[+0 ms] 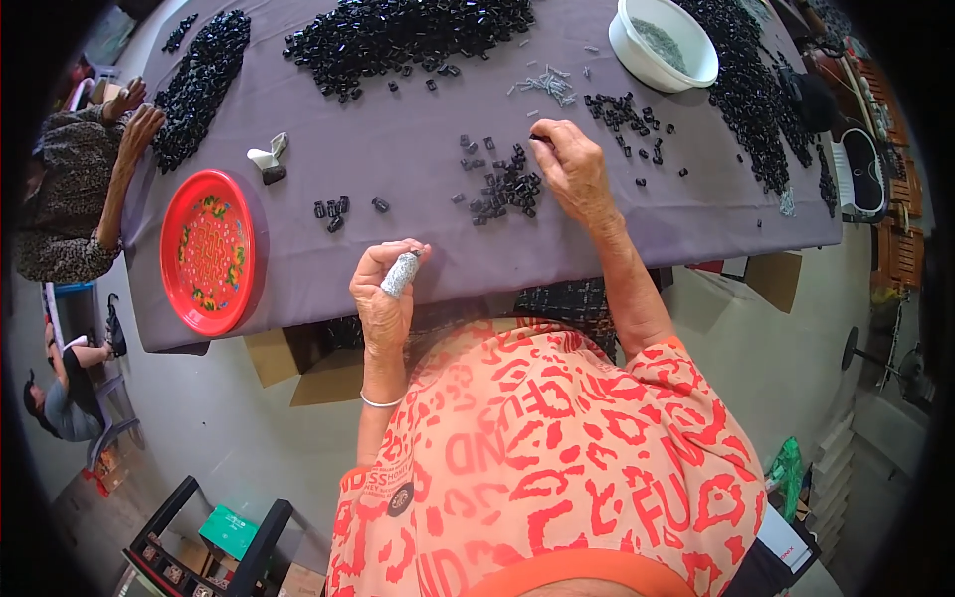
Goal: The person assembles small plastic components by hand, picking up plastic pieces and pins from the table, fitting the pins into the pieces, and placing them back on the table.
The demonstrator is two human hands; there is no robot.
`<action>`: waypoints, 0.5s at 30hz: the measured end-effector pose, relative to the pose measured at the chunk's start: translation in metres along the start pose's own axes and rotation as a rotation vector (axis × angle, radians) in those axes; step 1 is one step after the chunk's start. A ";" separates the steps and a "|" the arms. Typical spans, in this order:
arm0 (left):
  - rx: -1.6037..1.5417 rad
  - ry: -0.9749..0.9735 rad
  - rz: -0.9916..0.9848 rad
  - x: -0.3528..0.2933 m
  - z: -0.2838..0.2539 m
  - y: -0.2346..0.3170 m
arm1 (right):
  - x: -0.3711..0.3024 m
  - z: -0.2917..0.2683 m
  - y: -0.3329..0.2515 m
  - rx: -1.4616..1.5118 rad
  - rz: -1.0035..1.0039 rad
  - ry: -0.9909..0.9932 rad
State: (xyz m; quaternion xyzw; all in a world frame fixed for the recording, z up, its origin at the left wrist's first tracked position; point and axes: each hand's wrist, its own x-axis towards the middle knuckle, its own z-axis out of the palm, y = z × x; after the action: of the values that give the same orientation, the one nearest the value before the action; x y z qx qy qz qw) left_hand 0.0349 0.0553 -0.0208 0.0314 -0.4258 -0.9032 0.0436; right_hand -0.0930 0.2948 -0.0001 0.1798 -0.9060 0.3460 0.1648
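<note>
My right hand (577, 171) is raised over the dark cloth, with thumb and forefinger pinched on a small black plastic piece. Just left of it lies a loose heap of small black plastic pieces (509, 191). My left hand (383, 298) is nearer to me at the table's edge, its fingers closed. A grey-white wrap (400, 275) covers one of its fingers. Something small and dark shows at those fingertips, mostly hidden. Several more black pieces (333, 211) lie beyond the left hand. Small clear pins (550, 86) are scattered beyond the right hand.
A red flowered tray (169, 244) lies at the left. A white bowl (621, 52) with pale bits stands at the far right. Large heaps of black pieces (408, 40) spread along the back. Another person (75, 189) works at the left edge. An open cardboard box (274, 356) sits below.
</note>
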 end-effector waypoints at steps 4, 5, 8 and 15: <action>0.029 0.018 0.004 0.000 0.000 0.000 | -0.014 -0.013 -0.027 0.958 0.574 -0.139; 0.011 0.016 0.000 0.001 0.000 0.000 | -0.019 -0.015 -0.031 0.958 0.573 -0.139; 0.004 0.016 0.002 0.001 -0.002 -0.002 | -0.030 -0.017 -0.038 1.272 0.639 -0.160; 0.035 0.015 -0.003 0.001 -0.003 -0.002 | -0.043 -0.018 -0.051 1.583 0.598 -0.105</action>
State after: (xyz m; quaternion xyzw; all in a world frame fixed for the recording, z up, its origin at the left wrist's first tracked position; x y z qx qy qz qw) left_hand 0.0345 0.0538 -0.0240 0.0398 -0.4412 -0.8954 0.0449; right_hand -0.0295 0.2804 0.0236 0.0106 -0.4124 0.8985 -0.1503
